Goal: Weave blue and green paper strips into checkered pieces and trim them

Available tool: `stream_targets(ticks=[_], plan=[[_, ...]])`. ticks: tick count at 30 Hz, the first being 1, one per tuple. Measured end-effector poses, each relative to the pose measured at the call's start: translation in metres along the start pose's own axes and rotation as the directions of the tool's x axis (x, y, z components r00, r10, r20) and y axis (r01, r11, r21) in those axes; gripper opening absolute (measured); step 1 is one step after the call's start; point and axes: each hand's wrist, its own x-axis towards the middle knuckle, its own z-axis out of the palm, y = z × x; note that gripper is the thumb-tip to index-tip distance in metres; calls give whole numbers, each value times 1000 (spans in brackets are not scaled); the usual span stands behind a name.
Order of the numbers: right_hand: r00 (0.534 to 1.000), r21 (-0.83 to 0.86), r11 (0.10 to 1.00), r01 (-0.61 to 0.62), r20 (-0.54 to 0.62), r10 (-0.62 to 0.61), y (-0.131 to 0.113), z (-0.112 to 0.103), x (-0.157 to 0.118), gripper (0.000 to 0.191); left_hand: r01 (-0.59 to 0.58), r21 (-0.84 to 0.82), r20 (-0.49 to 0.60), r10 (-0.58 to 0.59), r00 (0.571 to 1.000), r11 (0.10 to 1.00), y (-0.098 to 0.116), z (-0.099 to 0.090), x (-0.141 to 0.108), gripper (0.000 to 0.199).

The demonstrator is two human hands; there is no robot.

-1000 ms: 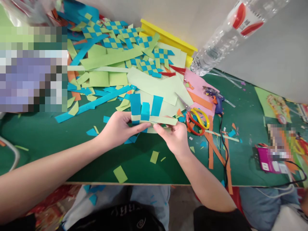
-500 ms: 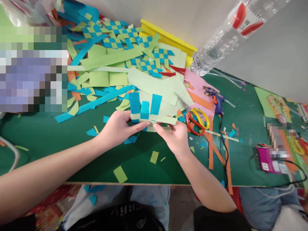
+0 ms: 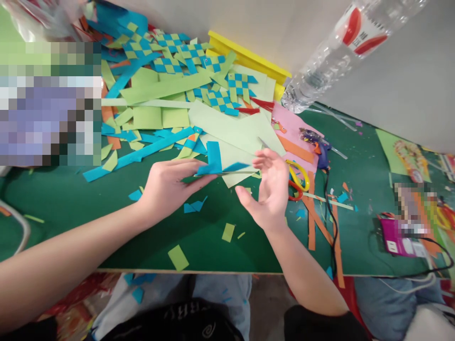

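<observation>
My left hand [image 3: 174, 182] pinches a small piece of interlaced blue and pale green paper strips [image 3: 214, 158] between thumb and fingers, above the table. The piece is tipped nearly edge-on, with one blue strip standing up and another slanting right. My right hand [image 3: 269, 189] is just right of it, palm turned inward, fingers apart and holding nothing. Behind the right hand lie scissors [image 3: 300, 174] with yellow and red handles, their blades mostly hidden. Pale green sheets [image 3: 227, 128] lie under and beyond the hands.
Several woven blue and green paper fish [image 3: 220, 99] and strips heap at the back left. A plastic bottle [image 3: 334, 57] leans at the upper right. A glue gun [image 3: 322, 150] with a black cord, orange strips [image 3: 312, 222] and a purple box [image 3: 398, 237] lie right.
My right hand has let go of the paper strips and moved slightly right, its fingers opening. The piece in my left hand has tilted from facing me to nearly flat.
</observation>
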Motion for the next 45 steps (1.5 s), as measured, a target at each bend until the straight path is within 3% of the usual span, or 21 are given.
stream_targets(ticks=[2, 4, 6, 9, 12, 16, 19, 23, 26, 29, 31, 33, 35, 37, 40, 45], plan=[[988, -186, 971, 147, -25, -155, 1, -3, 1, 71, -256, 251, -49, 276, 960, 934, -7, -4, 1, 5], [953, -374, 885, 279, -5, -302, 1, -7, 1, 67, -435, 365, -17, 473, 881, 823, -12, -8, 2, 11], [915, -495, 787, 368, 41, -401, 0, -10, -1, 52, -527, 417, 63, 555, 829, 740, -13, -11, 2, 15], [875, -564, 697, 442, 99, -475, -1, -11, -6, 33, -546, 484, 111, 571, 814, 684, -9, -14, 2, 19], [850, -590, 642, 491, 162, -501, -3, -9, -11, 27, -544, 509, 129, 565, 815, 668, -2, -13, 2, 16], [895, -523, 726, 446, 264, -359, -6, -8, -13, 23, -494, 487, 156, 484, 861, 721, 1, -10, 1, 15], [916, -491, 779, 390, 291, -275, -6, -8, -13, 23, -485, 432, 144, 472, 870, 760, -3, -9, 0, 11], [903, -572, 705, 420, 185, -388, -3, -8, -13, 25, -483, 408, 41, 513, 858, 775, -8, -8, 2, 21], [904, -564, 721, 402, 123, -408, -1, -9, -12, 28, -418, 387, -74, 480, 874, 822, -6, -6, 5, 34], [951, -491, 815, 308, 142, -273, 0, -10, -12, 27, -196, 177, -68, 211, 975, 965, -1, -5, 8, 47], [960, -477, 834, 278, 159, -229, 1, -11, -12, 27, 5, -84, -31, -8, 999, 996, 2, -4, 10, 44], [960, -496, 822, 280, 169, -225, 2, -11, -12, 28, 268, -326, 104, -248, 963, 906, 5, -2, 12, 31], [952, -522, 795, 307, 173, -254, 2, -12, -12, 30, 412, -511, 174, -378, 909, 755, 7, -1, 14, 28], [932, -554, 751, 359, 166, -323, 2, -13, -11, 32, 469, -591, 214, -433, 876, 656, 8, -1, 14, 33], [910, -577, 711, 401, 164, -380, 2, -13, -10, 32, 475, -622, 232, -433, 871, 622, 6, -1, 13, 31], [943, -533, 779, 331, 203, -262, 2, -12, -8, 28, 503, -636, 299, -414, 860, 585, 2, -1, 10, 30]])
